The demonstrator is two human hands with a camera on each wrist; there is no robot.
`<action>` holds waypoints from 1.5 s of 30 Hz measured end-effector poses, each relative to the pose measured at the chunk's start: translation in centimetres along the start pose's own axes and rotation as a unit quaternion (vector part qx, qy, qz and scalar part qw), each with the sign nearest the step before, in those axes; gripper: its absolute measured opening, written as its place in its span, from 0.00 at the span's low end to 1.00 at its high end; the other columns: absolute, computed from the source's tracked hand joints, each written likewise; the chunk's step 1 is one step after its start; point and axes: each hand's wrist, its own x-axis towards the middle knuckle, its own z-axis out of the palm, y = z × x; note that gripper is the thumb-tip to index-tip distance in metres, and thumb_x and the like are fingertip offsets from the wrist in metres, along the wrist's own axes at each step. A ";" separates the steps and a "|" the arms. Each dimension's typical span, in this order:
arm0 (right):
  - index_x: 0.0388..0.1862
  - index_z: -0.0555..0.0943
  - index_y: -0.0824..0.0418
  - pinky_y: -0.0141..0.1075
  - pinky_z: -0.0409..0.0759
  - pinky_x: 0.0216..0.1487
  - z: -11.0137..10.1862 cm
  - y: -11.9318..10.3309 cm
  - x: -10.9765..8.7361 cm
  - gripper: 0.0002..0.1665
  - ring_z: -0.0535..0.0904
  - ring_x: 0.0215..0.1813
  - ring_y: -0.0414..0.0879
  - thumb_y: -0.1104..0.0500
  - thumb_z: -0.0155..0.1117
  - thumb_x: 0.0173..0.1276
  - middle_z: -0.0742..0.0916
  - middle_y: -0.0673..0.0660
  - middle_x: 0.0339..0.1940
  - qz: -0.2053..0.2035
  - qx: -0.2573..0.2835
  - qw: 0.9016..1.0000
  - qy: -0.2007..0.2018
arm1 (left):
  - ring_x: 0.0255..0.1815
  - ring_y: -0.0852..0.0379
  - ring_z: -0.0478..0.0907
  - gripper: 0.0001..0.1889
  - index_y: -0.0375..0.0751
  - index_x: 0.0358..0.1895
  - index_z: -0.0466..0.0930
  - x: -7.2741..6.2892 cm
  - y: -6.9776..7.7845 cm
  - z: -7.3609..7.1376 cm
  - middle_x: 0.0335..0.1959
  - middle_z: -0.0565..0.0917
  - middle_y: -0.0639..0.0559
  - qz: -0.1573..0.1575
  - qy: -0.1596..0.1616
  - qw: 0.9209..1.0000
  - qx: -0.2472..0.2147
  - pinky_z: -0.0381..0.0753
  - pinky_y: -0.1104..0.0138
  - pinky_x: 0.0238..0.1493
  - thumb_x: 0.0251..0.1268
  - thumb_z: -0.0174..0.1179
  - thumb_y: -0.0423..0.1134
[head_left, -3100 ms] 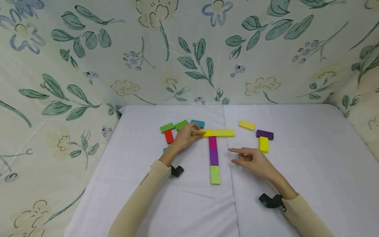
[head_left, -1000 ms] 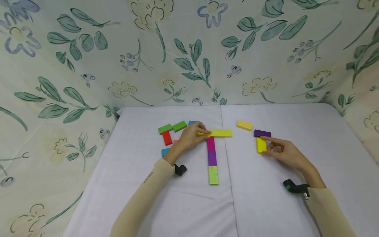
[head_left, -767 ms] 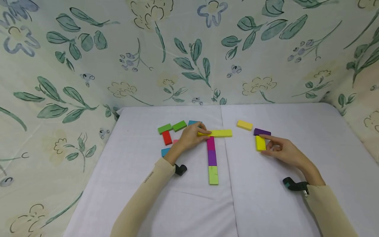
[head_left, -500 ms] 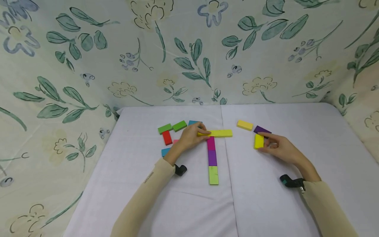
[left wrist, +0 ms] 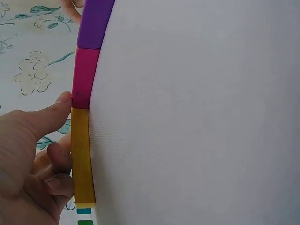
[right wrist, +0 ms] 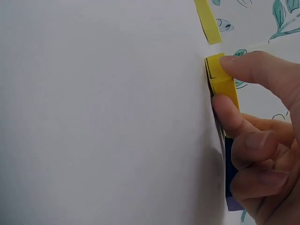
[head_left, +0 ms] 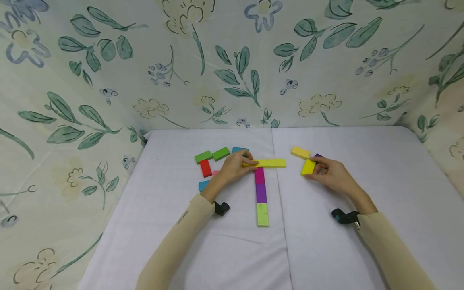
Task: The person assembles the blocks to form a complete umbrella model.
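Note:
My left hand (head_left: 233,167) pinches a yellow block (left wrist: 83,159) at the left part of a T of wooden blocks, thumb near the magenta block (head_left: 259,175). A yellow-green block (head_left: 272,163) continues the bar rightward. Below the magenta block the stem goes on with a purple block (head_left: 261,193) and a lime block (head_left: 262,214). Over to the right, my right hand (head_left: 334,175) holds another yellow block (head_left: 308,167) between thumb and fingers, slightly tilted. Its upper end is close to a lighter yellow block (head_left: 300,152). My fingers mostly hide a dark purple block (head_left: 317,155).
Left of the T lie two green blocks, one a green block (head_left: 221,153), a red block (head_left: 205,168) and two blue blocks, one a blue block (head_left: 240,150). A pink block is mostly behind my left hand. White cloth (head_left: 232,257) covers the table; a floral curtain (head_left: 217,60) hangs behind.
My right hand has reached right, gripped the yellow block and moved it left and away from me. The dark purple block has turned. My left hand has shifted slightly right along the bar.

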 end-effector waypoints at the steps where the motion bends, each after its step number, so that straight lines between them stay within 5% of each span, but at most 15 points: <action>1: 0.67 0.77 0.69 0.30 0.67 0.25 0.1 -0.2 0.3 0.38 0.71 0.26 0.41 0.56 0.80 0.61 0.84 0.58 0.34 -0.003 -0.002 1.000 0.001 | 0.52 0.55 0.77 0.16 0.50 0.54 0.90 0.0 0.0 0.0 0.52 0.84 0.53 -0.002 0.000 1.000 -0.001 0.77 0.65 0.53 0.64 0.73 0.45; 7: 0.69 0.77 0.66 0.29 0.71 0.28 0.6 -1.5 2.0 0.39 0.75 0.29 0.44 0.55 0.80 0.61 0.85 0.59 0.37 -0.012 0.008 1.000 -0.015 | 0.52 0.55 0.76 0.16 0.50 0.54 0.90 0.0 0.0 0.1 0.53 0.84 0.53 -0.011 0.001 1.000 -0.002 0.76 0.65 0.52 0.64 0.73 0.45; 15: 0.74 0.75 0.60 0.30 0.72 0.32 0.6 -1.9 4.0 0.41 0.79 0.35 0.47 0.47 0.77 0.66 0.81 0.59 0.42 -0.004 0.062 0.993 -0.097 | 0.51 0.55 0.76 0.15 0.51 0.54 0.90 -0.1 -0.2 0.2 0.52 0.83 0.53 -0.002 0.005 1.000 0.007 0.77 0.66 0.52 0.65 0.72 0.46; 27: 0.76 0.68 0.70 0.31 0.70 0.27 -1.0 -0.4 5.4 0.44 0.74 0.32 0.47 0.49 0.72 0.70 0.83 0.62 0.43 0.037 -0.003 0.999 -0.021 | 0.51 0.55 0.77 0.15 0.51 0.54 0.90 -0.1 0.0 0.3 0.52 0.83 0.53 0.000 0.007 1.000 0.014 0.77 0.65 0.53 0.65 0.72 0.46; 45: 0.77 0.70 0.63 0.31 0.69 0.31 0.6 -1.1 6.6 0.43 0.75 0.33 0.46 0.51 0.75 0.68 0.81 0.60 0.44 0.000 0.039 0.996 -0.080 | 0.50 0.55 0.76 0.15 0.51 0.54 0.90 -0.2 0.0 0.1 0.52 0.83 0.53 0.000 0.007 1.000 0.009 0.77 0.65 0.51 0.65 0.72 0.45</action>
